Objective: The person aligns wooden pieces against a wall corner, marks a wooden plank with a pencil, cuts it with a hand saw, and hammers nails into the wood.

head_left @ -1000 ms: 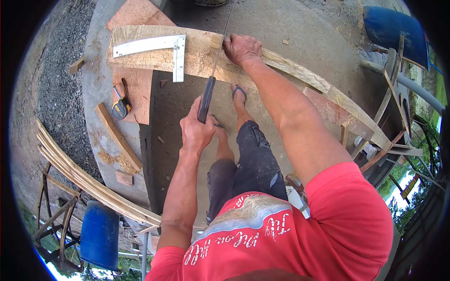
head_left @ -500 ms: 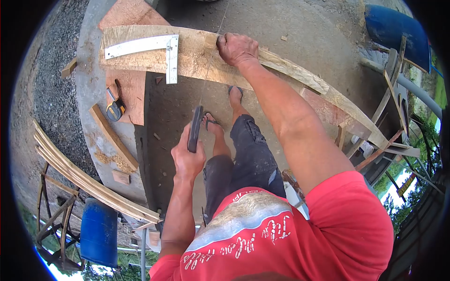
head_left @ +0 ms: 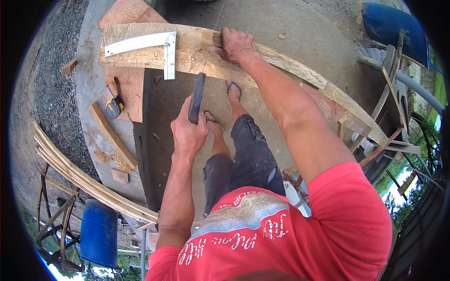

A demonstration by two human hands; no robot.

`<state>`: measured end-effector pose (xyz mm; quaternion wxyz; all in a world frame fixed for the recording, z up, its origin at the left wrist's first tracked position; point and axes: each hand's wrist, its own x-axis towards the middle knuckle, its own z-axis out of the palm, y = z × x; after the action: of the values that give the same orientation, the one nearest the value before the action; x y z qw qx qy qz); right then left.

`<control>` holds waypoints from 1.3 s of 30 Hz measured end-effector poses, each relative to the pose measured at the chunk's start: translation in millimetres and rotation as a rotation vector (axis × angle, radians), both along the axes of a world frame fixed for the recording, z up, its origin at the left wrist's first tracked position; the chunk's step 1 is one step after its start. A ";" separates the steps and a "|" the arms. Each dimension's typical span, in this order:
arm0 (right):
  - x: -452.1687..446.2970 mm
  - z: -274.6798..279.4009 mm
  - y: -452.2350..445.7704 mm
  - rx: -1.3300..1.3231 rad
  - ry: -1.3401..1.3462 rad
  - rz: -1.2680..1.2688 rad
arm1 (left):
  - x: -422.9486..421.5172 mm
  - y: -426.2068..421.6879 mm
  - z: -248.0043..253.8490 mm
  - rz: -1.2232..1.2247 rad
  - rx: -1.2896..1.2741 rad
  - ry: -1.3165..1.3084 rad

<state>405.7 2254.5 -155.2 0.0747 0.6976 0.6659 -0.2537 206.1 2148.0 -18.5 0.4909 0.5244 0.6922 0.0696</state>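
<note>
My left hand (head_left: 188, 127) is closed around the dark handle of a handsaw (head_left: 197, 96). The saw's thin blade, seen edge-on, runs up across a wide curved wooden board (head_left: 187, 63). My right hand (head_left: 236, 45) is on the board beside the blade, fingers curled over a small wooden block (head_left: 210, 37) on its surface. Part of that block is hidden under the hand. Left of the cut line, a white metal square with a curved arm (head_left: 169, 56) lies flat on the board.
A tape measure (head_left: 114, 107) lies on reddish plywood (head_left: 133, 89) at the concrete ledge (head_left: 89, 61). Nearby is a curved wood offcut (head_left: 112, 136). Long curved strips (head_left: 93, 175) rest at lower left. Blue barrels (head_left: 99, 234) stand at lower left and upper right.
My left hand has pushed the saw forward, its handle now close to the board's near edge. My right hand's fingers have shifted slightly on the block, its thumb now extended.
</note>
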 end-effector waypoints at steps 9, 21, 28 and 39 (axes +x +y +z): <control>-0.7 1.6 2.5 0.037 0.022 -0.010 | -50.5 -67.8 -0.2 -0.045 0.116 0.036; 11.4 6.0 5.7 -0.003 0.034 0.132 | 27.9 44.3 -71.2 -0.012 0.203 -0.052; 11.2 -0.1 3.3 -0.004 -0.002 0.149 | -40.8 -68.7 12.2 0.025 -0.014 0.002; 13.0 -5.1 7.4 0.002 0.006 0.124 | 26.5 35.9 -75.6 0.006 0.156 -0.072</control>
<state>418.7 2261.9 -160.3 0.0874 0.6542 0.7084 -0.2501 232.6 2183.9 -94.1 0.4730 0.5560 0.6682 0.1439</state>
